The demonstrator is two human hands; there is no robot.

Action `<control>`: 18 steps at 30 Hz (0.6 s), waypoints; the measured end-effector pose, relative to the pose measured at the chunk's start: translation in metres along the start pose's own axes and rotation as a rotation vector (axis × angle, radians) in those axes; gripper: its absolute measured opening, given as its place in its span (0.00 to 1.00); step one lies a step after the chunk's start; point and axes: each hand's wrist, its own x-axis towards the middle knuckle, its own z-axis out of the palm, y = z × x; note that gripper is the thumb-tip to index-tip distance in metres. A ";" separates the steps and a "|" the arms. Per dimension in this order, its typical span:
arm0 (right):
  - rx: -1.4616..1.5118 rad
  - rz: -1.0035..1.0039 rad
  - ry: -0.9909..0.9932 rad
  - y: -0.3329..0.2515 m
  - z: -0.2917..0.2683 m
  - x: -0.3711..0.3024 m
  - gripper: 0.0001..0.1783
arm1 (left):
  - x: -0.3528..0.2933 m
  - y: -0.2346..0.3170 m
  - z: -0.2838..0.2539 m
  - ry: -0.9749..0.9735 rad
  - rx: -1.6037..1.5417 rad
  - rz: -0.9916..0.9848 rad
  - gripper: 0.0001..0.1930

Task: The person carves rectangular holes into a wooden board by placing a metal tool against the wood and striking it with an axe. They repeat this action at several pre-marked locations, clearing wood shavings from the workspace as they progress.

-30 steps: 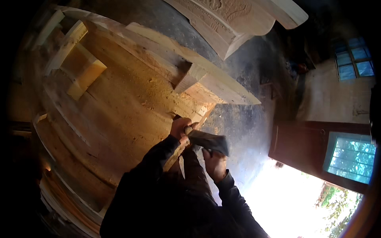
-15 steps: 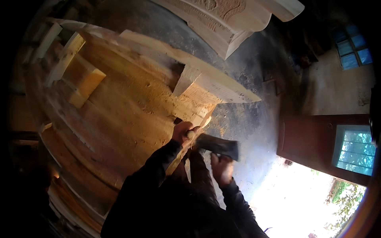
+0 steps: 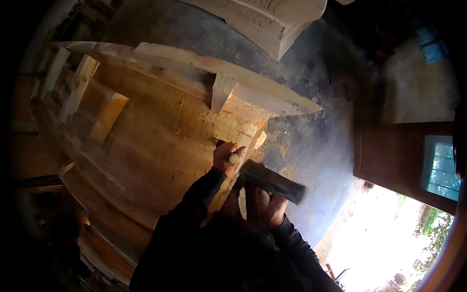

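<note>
My left hand [image 3: 224,156] is closed round a chisel, and the round butt of the chisel's handle [image 3: 233,158] points up toward me. A dark piece, probably its blade, shows just past my fingers against the wood. With my right hand [image 3: 271,208] I grip a dark block-headed mallet [image 3: 275,181], blurred by motion. The mallet's near end is close to the chisel handle; I cannot tell whether they touch. Under my left hand lies a large hollowed wooden workpiece [image 3: 160,131], strewn with chips, and its pale cut edge [image 3: 249,135] runs beneath the chisel.
Several wooden blocks [image 3: 109,116] stand on the workpiece at the left. A long raised board [image 3: 272,100] crosses its far side. Beyond, a carved wooden piece [image 3: 272,29] rests over the grey floor [image 3: 311,146]. A brown door [image 3: 389,151] and bright doorway are at the right.
The whole view has shifted a little. The mallet's head now slants more steeply down to the right. My left hand keeps its hold on the chisel at the wood's edge.
</note>
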 end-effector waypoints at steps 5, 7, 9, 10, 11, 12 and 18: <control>-0.303 0.203 -0.388 0.045 0.026 -0.003 0.15 | 0.005 0.007 0.011 -0.041 0.294 0.071 0.24; -0.500 0.102 -0.485 0.065 0.001 -0.018 0.15 | 0.002 0.012 0.014 -0.029 0.173 0.143 0.24; -0.496 0.337 -0.381 0.063 -0.016 -0.034 0.14 | -0.014 0.021 0.016 -0.067 0.176 0.070 0.24; -0.516 0.098 -0.238 0.076 -0.026 -0.040 0.05 | -0.013 0.014 0.013 -0.080 0.161 0.111 0.24; -0.503 0.276 -0.126 0.115 -0.026 -0.068 0.07 | -0.010 0.010 0.006 -0.097 -0.011 0.003 0.24; -0.376 0.423 -0.013 0.113 -0.034 -0.063 0.12 | -0.002 0.004 -0.005 -0.101 -0.168 -0.106 0.24; -0.413 0.717 -0.122 0.165 -0.081 -0.117 0.17 | -0.006 0.004 -0.009 0.000 -0.048 -0.222 0.24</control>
